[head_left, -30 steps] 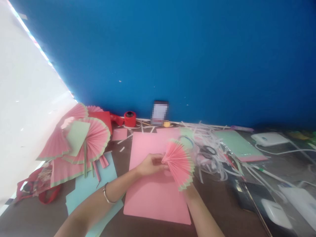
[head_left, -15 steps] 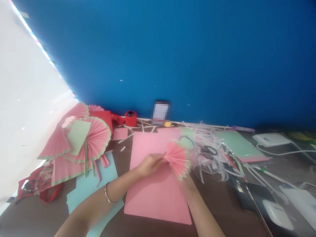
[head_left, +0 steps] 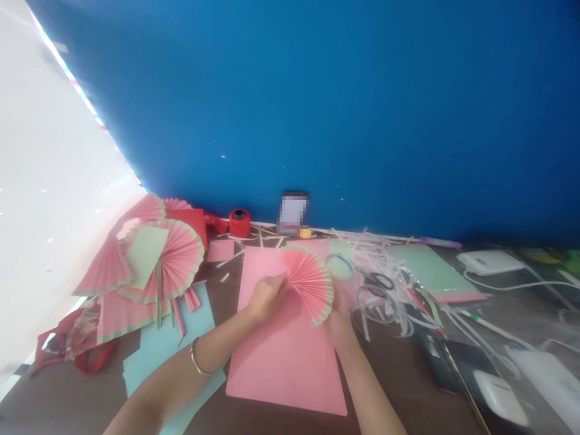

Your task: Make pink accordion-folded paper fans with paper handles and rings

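Note:
A pleated paper fan, pink with a pale green rim, is spread above a stack of pink paper sheets. My left hand, with a bangle on its wrist, is closed on the fan's gathered narrow end. At the fan's lower right edge is my right hand. Its fingers are blurred and partly hidden, so whether they grip the rim cannot be made out.
Finished-looking pleated fans pile up at left, over light blue sheets. A red tape roll stands by the blue wall. Tangled white paper strips, a green packet and white devices lie to the right.
The fan has opened wider and shifted a little left. My right hand has come out from behind it to its right edge. My left hand still holds the narrow end.

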`<state>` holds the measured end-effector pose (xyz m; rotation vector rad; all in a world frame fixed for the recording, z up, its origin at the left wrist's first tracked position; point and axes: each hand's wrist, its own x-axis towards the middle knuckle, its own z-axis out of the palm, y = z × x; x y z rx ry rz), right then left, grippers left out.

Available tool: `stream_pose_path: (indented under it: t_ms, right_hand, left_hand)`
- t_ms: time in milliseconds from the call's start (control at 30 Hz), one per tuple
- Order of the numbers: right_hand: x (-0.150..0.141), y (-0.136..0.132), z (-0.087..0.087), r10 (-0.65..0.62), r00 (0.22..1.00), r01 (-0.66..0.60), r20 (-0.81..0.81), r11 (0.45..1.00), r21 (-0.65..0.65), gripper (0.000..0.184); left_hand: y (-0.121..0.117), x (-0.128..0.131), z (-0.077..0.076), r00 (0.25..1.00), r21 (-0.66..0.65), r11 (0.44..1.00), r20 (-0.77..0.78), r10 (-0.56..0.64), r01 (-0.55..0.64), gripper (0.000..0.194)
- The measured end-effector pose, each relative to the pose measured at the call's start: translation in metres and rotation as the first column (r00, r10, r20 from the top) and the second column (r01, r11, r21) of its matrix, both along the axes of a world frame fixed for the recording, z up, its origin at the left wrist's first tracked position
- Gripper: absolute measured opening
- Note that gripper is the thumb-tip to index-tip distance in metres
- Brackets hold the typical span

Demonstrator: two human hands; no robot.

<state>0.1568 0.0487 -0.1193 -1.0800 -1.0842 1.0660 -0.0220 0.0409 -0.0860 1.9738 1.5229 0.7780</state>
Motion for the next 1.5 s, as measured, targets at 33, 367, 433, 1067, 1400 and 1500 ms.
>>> stream_pose_path:
  t_ms: [33, 367, 433, 1067, 1400, 1500]
  right_hand:
    - [0.001, 0.002, 0.003, -0.006, 1.000, 0.005, -0.030, 1.000, -0.024, 0.035]
    - [0.030, 0.012, 0.008, -0.476, 0.879, 0.470, -0.043, 0.878, -0.093, 0.018]
    - [0.028, 0.010, 0.010, -0.466, 0.885, 0.465, -0.007, 0.883, -0.064, 0.016]
    - [-0.003, -0.008, 0.009, -0.131, 0.938, 0.115, 0.321, 0.991, 0.068, 0.014]
    - [-0.007, -0.011, 0.020, -0.144, 0.913, 0.106, 0.381, 0.987, 0.119, 0.013]
    - [-0.008, -0.024, 0.027, -0.153, 0.908, 0.107, 0.390, 0.985, 0.139, 0.014]
  left_hand:
    - [0.002, -0.001, 0.001, 0.997, 0.011, 0.999, -0.071, 0.036, -0.035, 0.017]
    - [0.002, -0.039, 0.015, 0.943, 0.046, 0.999, -0.331, 0.038, -0.025, 0.022]
    - [0.001, -0.046, 0.014, 0.927, 0.023, 1.000, -0.375, 0.028, -0.021, 0.022]
    - [-0.024, -0.044, 0.009, 0.948, -0.068, 0.971, -0.240, 0.209, -0.231, 0.036]
    - [0.045, -0.096, 0.043, 0.909, 0.082, 0.909, -0.052, 0.414, -0.409, 0.048]
    - [0.085, -0.107, 0.049, 0.859, 0.100, 0.857, 0.155, 0.488, -0.505, 0.066]
